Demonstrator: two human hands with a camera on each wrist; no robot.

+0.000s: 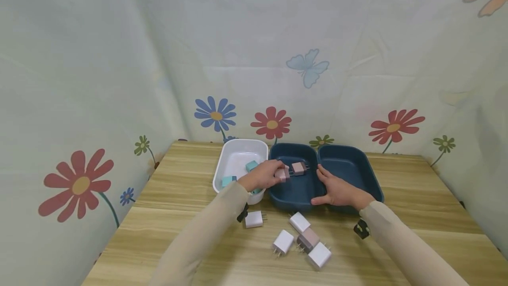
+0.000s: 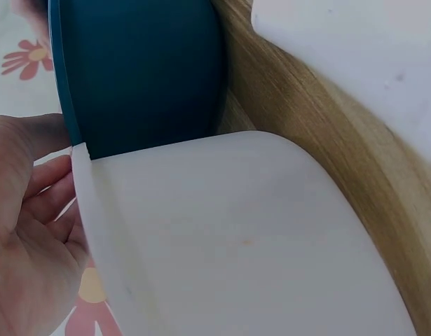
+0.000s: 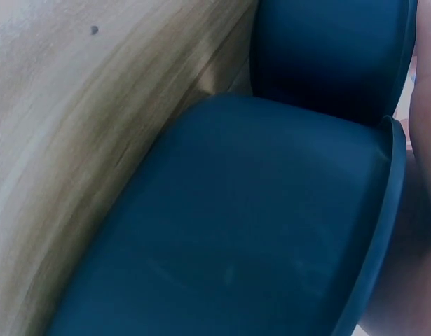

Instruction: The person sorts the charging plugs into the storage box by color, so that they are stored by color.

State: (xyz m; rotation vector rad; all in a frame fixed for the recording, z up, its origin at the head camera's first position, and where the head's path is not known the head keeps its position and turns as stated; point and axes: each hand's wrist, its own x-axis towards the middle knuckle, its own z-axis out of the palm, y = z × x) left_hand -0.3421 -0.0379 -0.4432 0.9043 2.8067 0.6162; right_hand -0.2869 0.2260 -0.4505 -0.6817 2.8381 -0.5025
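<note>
In the head view my left hand [image 1: 259, 176] reaches over the white bin's right rim and holds a pink plug adapter [image 1: 282, 174] at the left side of the middle blue bin [image 1: 295, 204]. Another pink adapter [image 1: 298, 168] lies just right of it in that bin. My right hand [image 1: 340, 192], thumb and fingers spread, rests at the adjoining rims of the two blue bins. The left wrist view shows my left hand [image 2: 33, 224] with curled fingers behind the rims; the adapter is hidden there. Part of my right hand [image 3: 425, 140] shows at the right wrist view's edge.
The white bin [image 1: 224, 158] holds several teal adapters [image 1: 229, 181]. The right blue bin [image 1: 351, 167] shows no items. On the wooden table in front lie several white adapters [image 1: 254, 219] and a pink one [image 1: 309, 238]. A flowered cloth hangs behind.
</note>
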